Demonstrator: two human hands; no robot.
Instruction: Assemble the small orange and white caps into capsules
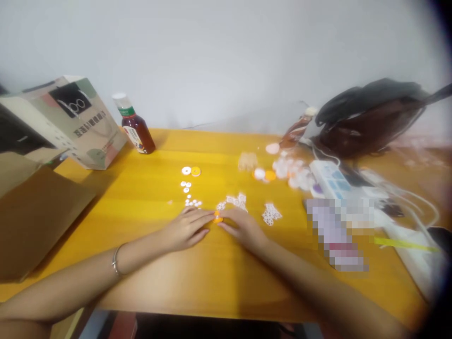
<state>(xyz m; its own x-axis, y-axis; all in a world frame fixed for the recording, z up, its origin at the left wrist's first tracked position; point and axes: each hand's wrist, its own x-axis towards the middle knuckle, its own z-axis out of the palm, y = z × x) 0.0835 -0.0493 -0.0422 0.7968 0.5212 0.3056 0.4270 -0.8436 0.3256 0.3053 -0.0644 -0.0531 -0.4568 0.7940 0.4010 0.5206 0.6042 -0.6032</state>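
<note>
My left hand (185, 229) and my right hand (242, 228) rest on the yellow wooden table (148, 263), fingertips meeting on a small orange round piece (217, 218). Both hands pinch it from either side. Small white rings (189, 194) lie in a line just beyond my left hand. White lattice-like clusters of joined rings (237, 201) sit beyond my right fingers, with another cluster (271, 214) to the right. A white ring and an orange disc (191, 171) lie further back.
A printed carton (76, 123) and a dark-liquid bottle (136, 127) stand at the back left. A brown board (31, 221) lies at left. A pile of white and orange pieces (287, 172), a power strip (334, 181), cables and a dark bag (370, 115) fill the right.
</note>
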